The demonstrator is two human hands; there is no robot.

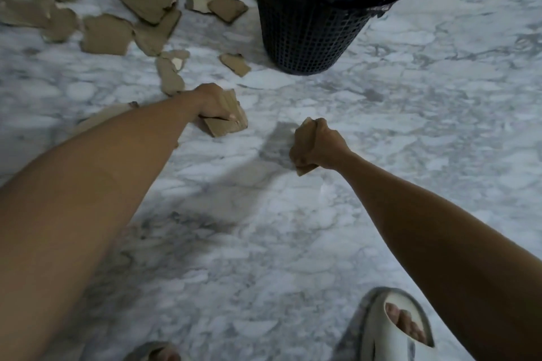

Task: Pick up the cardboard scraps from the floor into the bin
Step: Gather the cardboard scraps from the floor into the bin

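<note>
The left hand (211, 103) grips a torn brown cardboard piece (227, 120) low over the white marbled floor (410, 126); the right hand (315, 146) is fisted around a smaller brown scrap (305, 169). More torn cardboard scraps (107, 35) litter the floor to the left of the black mesh plastic bin (311, 35), which already holds cardboard.

A home, by its marble floor (410, 114), mesh bin (311, 35) and slippers (390, 328)

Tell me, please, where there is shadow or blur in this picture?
Head view: soft shadows of the arms fall on the floor below the right hand; the scraps at far left look blurred; the bin leans from wide-angle distortion; light is dim and cool.
</note>
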